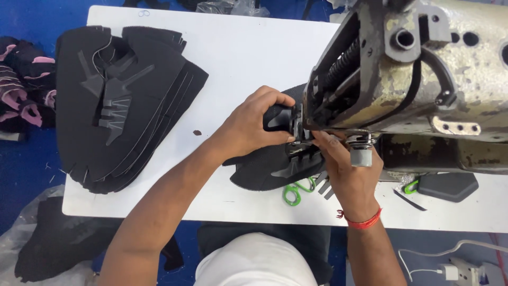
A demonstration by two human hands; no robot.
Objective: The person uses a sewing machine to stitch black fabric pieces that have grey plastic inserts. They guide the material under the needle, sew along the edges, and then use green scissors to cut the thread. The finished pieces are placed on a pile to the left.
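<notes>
Here, the left hand (248,127) is curled over a black shoe-upper piece (264,167), fingers bent down and gripping its upper edge right beside the presser foot (296,130) of a worn, cream-coloured sewing machine (423,69); the right hand (346,169) lies on the same piece from the other side, fingertips pinching and pressing the fabric just under the machine head, a red thread band (365,220) tied round its wrist. The piece lies flat on the white table (254,47), its far end tucked beneath the needle area, its near end spreading toward the table's front edge; grey strap-like overlays show on it between the two hands. Green-handled scissors (293,191) lie on the table just beside the piece's near edge, partly under the right hand; a stack of black cut uppers (121,100) with grey overlays on top sits well apart at the table's left; a dark grey flat piece (447,185) rests to the right, below the machine. Off the table, a white plug and cable (455,270) lie at lower right, and black and pink pieces (26,85) are heaped at far left.
</notes>
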